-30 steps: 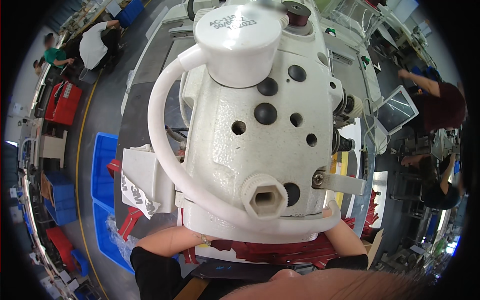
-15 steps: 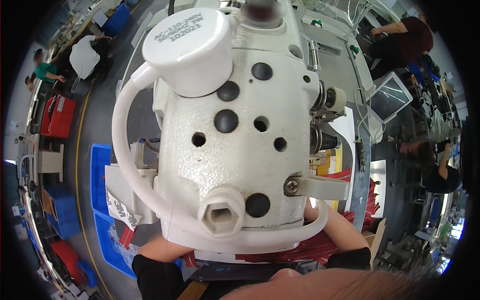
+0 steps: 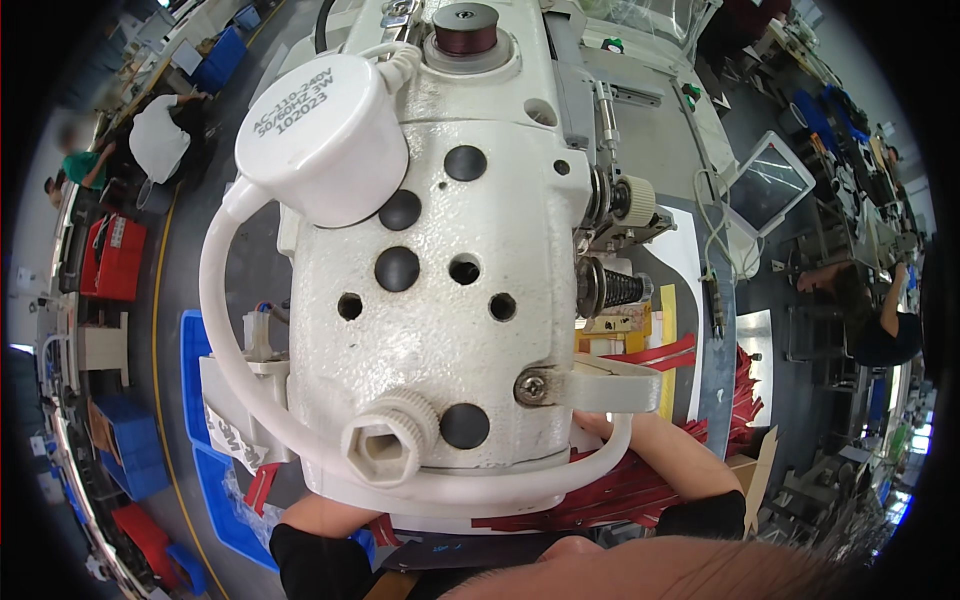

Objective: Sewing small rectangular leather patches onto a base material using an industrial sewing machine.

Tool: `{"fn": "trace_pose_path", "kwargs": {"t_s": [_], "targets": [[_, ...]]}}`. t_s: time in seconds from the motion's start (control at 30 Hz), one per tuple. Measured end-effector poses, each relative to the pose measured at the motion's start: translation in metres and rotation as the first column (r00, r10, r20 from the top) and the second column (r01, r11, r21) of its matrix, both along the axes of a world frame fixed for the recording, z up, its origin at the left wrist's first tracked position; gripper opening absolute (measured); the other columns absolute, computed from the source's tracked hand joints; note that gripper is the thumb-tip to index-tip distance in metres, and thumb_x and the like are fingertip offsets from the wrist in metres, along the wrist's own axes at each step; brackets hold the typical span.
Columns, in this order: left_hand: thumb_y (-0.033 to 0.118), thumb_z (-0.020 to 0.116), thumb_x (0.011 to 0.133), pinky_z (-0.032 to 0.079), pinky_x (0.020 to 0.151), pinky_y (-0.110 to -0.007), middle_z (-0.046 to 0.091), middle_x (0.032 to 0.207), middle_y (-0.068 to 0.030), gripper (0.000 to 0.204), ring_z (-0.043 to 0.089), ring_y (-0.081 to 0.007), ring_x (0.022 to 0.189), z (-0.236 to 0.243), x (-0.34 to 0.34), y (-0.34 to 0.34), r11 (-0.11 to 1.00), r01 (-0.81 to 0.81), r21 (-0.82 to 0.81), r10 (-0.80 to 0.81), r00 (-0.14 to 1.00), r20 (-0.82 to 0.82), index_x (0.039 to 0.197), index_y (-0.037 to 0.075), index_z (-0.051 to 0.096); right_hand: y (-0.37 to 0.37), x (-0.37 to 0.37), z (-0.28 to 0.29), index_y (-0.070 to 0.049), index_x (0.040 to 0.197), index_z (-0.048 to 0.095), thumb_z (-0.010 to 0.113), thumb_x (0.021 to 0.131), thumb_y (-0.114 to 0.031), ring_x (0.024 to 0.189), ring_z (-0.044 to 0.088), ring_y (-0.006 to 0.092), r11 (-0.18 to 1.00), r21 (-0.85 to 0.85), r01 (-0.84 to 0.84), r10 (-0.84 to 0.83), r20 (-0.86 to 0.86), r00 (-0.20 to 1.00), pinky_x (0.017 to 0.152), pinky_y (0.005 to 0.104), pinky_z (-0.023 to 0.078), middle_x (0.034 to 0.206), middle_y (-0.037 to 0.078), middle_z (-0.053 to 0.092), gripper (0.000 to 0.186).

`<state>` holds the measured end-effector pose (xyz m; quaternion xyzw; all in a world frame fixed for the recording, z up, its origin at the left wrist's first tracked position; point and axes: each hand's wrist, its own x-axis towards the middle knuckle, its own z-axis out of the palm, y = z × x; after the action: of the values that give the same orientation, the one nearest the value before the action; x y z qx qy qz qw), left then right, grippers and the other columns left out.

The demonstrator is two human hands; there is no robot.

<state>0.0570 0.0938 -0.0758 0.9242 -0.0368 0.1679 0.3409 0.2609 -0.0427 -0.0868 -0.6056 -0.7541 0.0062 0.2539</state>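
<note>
A large white industrial sewing machine head (image 3: 420, 340) fills the middle of the view and hides most of my hands' workspace. My left forearm (image 3: 325, 514) reaches in behind its lower left side, with the left hand out of sight. On the lower right, my right forearm (image 3: 685, 460) reaches in beneath the machine, and only a bit of my right hand (image 3: 597, 424) shows at its edge; the fingers are hidden. Long red fabric strips (image 3: 610, 492) lie beneath and between my arms, and more red strips (image 3: 655, 355) lie right of the machine. What either hand holds cannot be seen.
A dark maroon thread spool (image 3: 466, 30) stands on top of the machine. Tension knobs (image 3: 610, 288) stick out on its right. Blue bins (image 3: 215, 480) sit at the lower left, a tilted screen (image 3: 770, 185) at the right. Other people work at benches on both sides.
The view has shifted, so the machine appears further left and slightly lower, and the thread spool now shows clearly. My arms keep nearly the same pose beneath the machine.
</note>
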Motion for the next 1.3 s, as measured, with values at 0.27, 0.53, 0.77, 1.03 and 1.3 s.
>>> {"fn": "trace_pose_path", "kwargs": {"t_s": [0.27, 0.53, 0.77, 1.03, 1.3], "targets": [[0.045, 0.068, 0.073, 0.039, 0.095, -0.053, 0.056, 0.119, -0.0216, 0.069, 0.053, -0.0393, 0.108, 0.008, -0.014, -0.004, 0.997, -0.079, -0.008, 0.079, 0.997, -0.006, 0.126, 0.004, 0.052, 0.008, 0.008, 0.033, -0.006, 0.111, 0.062, 0.062, 0.070, -0.013, 0.114, 0.058, 0.0242, 0.997, -0.050, -0.050, 0.051, 0.002, 0.999, 0.096, 0.0374, 0.047, 0.121, 0.009, 0.061, 0.042], [0.045, 0.068, 0.072, 0.038, 0.096, -0.054, 0.055, 0.120, -0.0219, 0.071, 0.053, -0.0400, 0.108, 0.009, -0.023, -0.007, 0.990, -0.140, -0.033, 0.141, 0.990, 0.000, 0.126, 0.004, 0.052, 0.010, 0.007, 0.028, -0.005, 0.107, 0.064, 0.068, 0.065, -0.011, 0.104, 0.061, 0.0278, 0.999, -0.045, -0.030, 0.022, -0.174, 0.985, 0.092, 0.0391, 0.049, 0.115, 0.011, 0.063, 0.042], [0.044, 0.068, 0.072, 0.038, 0.095, -0.054, 0.055, 0.120, -0.0219, 0.068, 0.053, -0.0403, 0.109, 0.034, -0.020, -0.009, 0.982, -0.170, -0.078, 0.171, 0.985, -0.001, 0.124, 0.002, 0.054, 0.006, 0.006, 0.030, -0.005, 0.108, 0.063, 0.068, 0.067, -0.010, 0.101, 0.061, 0.0303, 0.998, -0.060, 0.013, -0.025, -0.199, 0.980, 0.086, 0.0389, 0.052, 0.115, 0.012, 0.063, 0.042], [0.042, 0.066, 0.076, 0.041, 0.094, -0.052, 0.058, 0.115, -0.0222, 0.062, 0.056, -0.0389, 0.105, 0.012, -0.027, -0.009, 0.981, -0.067, 0.181, 0.080, 0.995, -0.064, 0.121, 0.001, 0.056, 0.003, -0.001, 0.032, -0.004, 0.110, 0.062, 0.066, 0.072, -0.010, 0.100, 0.061, 0.0294, 0.968, -0.239, 0.076, -0.165, -0.378, 0.911, 0.085, 0.0392, 0.051, 0.117, 0.012, 0.062, 0.038], [0.039, 0.057, 0.090, 0.047, 0.091, -0.038, 0.060, 0.113, -0.0158, 0.051, 0.059, -0.0287, 0.104, 0.035, -0.025, 0.000, 0.975, -0.013, 0.222, 0.064, 0.973, -0.221, 0.123, -0.001, 0.054, 0.028, -0.010, 0.054, -0.008, 0.108, 0.064, 0.064, 0.072, -0.014, 0.097, 0.063, 0.0207, 0.995, -0.008, -0.099, 0.098, -0.039, 0.994, 0.078, 0.0359, 0.050, 0.108, 0.007, 0.064, 0.037]]}}
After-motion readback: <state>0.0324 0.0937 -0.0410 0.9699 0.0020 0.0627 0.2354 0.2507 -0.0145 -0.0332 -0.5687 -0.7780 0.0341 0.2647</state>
